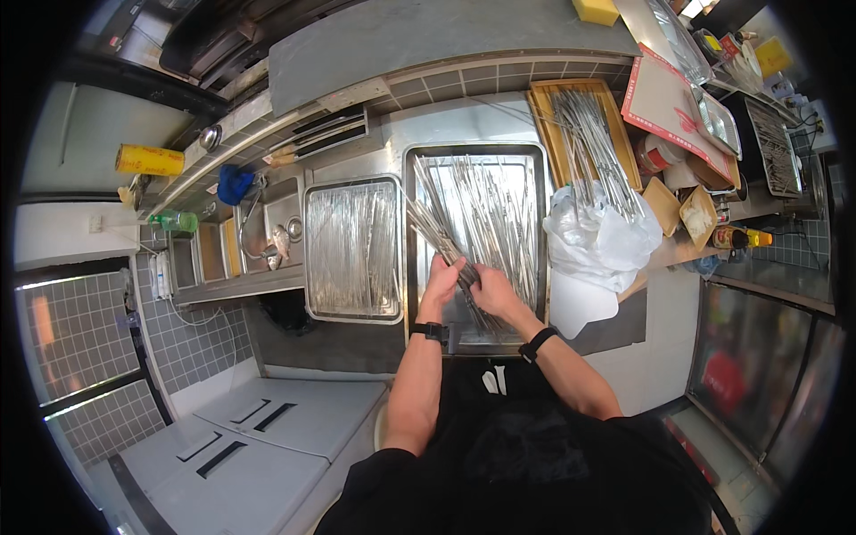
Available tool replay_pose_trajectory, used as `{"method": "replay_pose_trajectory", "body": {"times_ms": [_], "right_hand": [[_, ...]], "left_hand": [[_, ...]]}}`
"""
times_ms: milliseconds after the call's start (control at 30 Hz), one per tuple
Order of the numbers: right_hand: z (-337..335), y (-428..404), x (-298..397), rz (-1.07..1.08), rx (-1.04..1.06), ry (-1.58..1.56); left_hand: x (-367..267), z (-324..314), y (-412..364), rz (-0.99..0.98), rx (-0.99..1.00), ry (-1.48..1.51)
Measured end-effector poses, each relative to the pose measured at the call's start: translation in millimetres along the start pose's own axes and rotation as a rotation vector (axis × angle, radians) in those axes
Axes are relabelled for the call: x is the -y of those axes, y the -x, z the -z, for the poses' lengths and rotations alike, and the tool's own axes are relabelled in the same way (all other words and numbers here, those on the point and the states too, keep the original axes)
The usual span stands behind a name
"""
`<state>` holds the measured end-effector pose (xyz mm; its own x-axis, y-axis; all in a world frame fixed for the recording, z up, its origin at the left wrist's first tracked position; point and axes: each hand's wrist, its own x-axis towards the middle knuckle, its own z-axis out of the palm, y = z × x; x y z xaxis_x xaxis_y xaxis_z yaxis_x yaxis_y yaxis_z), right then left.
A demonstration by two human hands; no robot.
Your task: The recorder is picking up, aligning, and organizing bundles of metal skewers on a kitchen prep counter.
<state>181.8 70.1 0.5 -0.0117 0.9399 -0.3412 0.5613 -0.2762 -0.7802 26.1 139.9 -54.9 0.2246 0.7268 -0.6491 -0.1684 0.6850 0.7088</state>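
Both hands grip one slanting bundle of thin metal skewers [431,226] above a deep steel tray [408,174]. My left hand [440,284] closes around the bundle's middle, thumb uppermost. Against its lower right side, my right hand [493,292] holds the same bundle, its fingers partly hidden. More loose skewers [498,214] lie lengthwise in this tray, mostly on its right. On the left, a second steel tray [306,267] holds a dense layer of skewers [354,247]. To the right, further skewers [588,120] lie across a wooden tray [623,144] and a white plastic bag [592,251].
A sink [289,194] with a curved faucet [247,231] and a blue cloth [234,185] is at left. Above the counter runs a grey shelf [428,40]. Cardboard [669,100] and bottles [729,237] crowd the right. A grey lidded cabinet [267,461] stands at lower left.
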Motion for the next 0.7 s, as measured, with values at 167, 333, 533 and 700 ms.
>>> {"method": "replay_pose_trajectory", "body": {"times_ms": [167, 333, 533, 700], "right_hand": [[-8, 11, 11, -0.046, 0.093, 0.001], [-21, 19, -7, 0.087, 0.186, 0.003], [-35, 43, 0, -0.023, 0.186, 0.124], [-35, 74, -7, 0.036, 0.012, 0.366]], "left_hand": [[-5, 13, 5, 0.041, 0.06, 0.138], [-8, 22, 3, 0.109, 0.0, 0.292], [0, 13, -3, 0.011, -0.245, 0.059], [-5, 13, -5, 0.122, -0.42, 0.134]]}}
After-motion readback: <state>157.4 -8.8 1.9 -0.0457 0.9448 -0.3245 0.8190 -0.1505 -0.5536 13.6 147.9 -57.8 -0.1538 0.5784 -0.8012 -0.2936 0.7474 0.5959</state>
